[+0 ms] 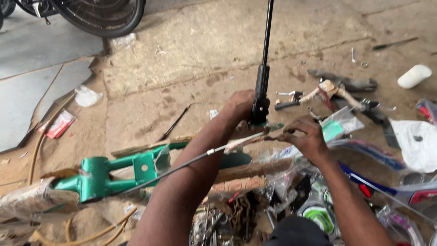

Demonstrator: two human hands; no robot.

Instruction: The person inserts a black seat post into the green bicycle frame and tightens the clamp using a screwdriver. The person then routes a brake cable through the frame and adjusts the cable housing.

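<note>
My left hand (240,105) grips the thick lower part of an upright black rod (263,77) that rises out of the top of the view. My right hand (304,135) pinches the end of a grey cable (191,161) just right of the rod's base. The cable runs down-left across my left forearm. A green metal bicycle frame (107,175), partly wrapped in brown paper, lies on the ground under my arms.
Plastic-wrapped parts and a chain (236,214) are heaped near me. A blue mudguard (364,177), a white plastic bag (416,141), brake levers (291,98) and a white bottle (414,76) lie right. A bicycle wheel (102,16) stands top left. A tan hose (43,136) runs left.
</note>
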